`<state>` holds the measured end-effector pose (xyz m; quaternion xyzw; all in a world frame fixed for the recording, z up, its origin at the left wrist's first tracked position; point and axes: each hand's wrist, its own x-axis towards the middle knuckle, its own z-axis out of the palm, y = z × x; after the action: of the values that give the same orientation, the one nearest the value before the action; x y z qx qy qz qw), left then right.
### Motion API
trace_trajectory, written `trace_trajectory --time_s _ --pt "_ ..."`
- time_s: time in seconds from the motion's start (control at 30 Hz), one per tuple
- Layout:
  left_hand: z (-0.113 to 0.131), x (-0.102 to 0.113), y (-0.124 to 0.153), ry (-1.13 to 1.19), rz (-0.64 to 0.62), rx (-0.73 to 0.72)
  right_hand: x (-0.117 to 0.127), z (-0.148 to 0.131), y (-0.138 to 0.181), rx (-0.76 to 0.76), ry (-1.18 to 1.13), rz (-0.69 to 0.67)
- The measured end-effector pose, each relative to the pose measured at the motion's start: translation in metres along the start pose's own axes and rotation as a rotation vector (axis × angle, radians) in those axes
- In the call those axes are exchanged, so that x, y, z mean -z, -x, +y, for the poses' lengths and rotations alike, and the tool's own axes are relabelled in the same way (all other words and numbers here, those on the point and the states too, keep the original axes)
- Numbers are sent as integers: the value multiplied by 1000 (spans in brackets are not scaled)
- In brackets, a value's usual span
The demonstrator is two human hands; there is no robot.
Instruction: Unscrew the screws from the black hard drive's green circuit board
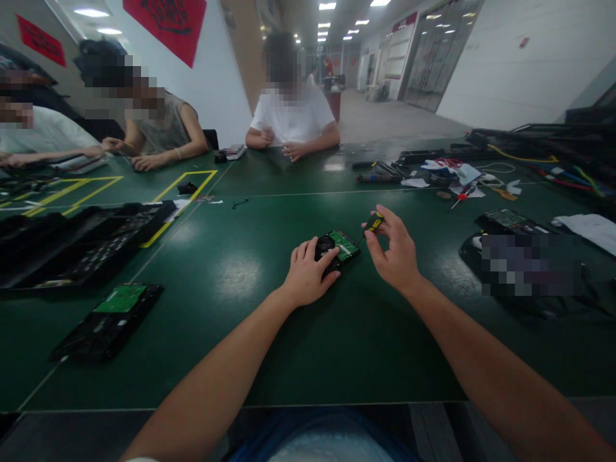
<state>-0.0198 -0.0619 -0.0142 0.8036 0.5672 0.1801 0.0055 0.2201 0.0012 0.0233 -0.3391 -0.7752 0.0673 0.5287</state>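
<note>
A small black hard drive with a green circuit board (pixel 342 245) lies on the green table (pixel 240 276) in front of me. My left hand (pixel 308 273) rests on its near left side, fingers curled over the edge and holding it. My right hand (pixel 392 250) is closed on a yellow-and-black screwdriver (pixel 373 223), which tilts down toward the drive's right end.
A black laptop base with a green board (pixel 108 321) lies at the near left, a black keyboard tray (pixel 81 240) behind it. Loose parts, cables and a red screwdriver (pixel 462 196) clutter the right. Three people sit across and to the left.
</note>
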Motion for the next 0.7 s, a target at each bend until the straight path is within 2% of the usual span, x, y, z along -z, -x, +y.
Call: trace_trajectory --time_s 0.1,0.33,0.7 --pt "0 -1 0 4 7 -4 -2 0 1 -11 -59 -28" --pt "0 0 0 2 4 0 1 -2 -1 45 55 -2" --pt "0 -2 1 -2 10 -2 -1 -3 2 24 27 -13"
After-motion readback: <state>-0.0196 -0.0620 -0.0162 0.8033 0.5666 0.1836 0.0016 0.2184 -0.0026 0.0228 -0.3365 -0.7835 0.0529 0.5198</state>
